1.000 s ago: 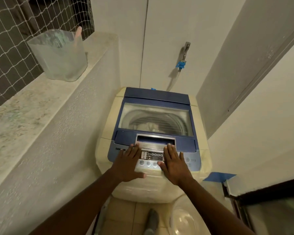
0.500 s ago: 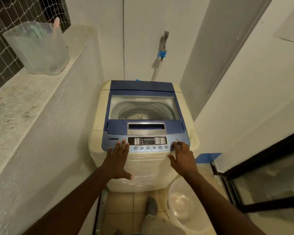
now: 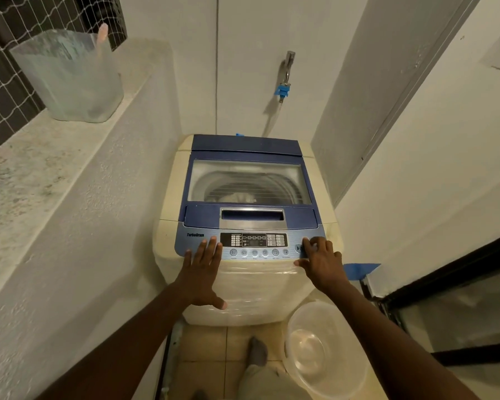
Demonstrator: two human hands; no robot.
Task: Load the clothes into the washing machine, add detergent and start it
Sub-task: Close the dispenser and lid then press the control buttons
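A cream top-loading washing machine (image 3: 168,226) stands in a narrow alcove, its blue lid (image 3: 247,147) closed. Through the lid's window pale clothes (image 3: 240,196) show in the drum. The control panel (image 3: 253,241) runs along the front edge. My left hand (image 3: 203,269) lies flat on the machine's front left, fingers straight and touching the panel's left end. My right hand (image 3: 321,261) is at the panel's right end, with a fingertip on a round button (image 3: 298,248) there. Neither hand holds anything.
A translucent plastic container (image 3: 70,76) stands on the stone ledge (image 3: 26,174) at left. A tap with a blue fitting (image 3: 285,82) is on the back wall. A clear plastic basin (image 3: 324,350) sits on the tiled floor at front right, beside a glass door (image 3: 456,313).
Both hands drew back from the lid's handle to the panel's front edge. My right hand slid to the right end and reached a button. The view pulled back.
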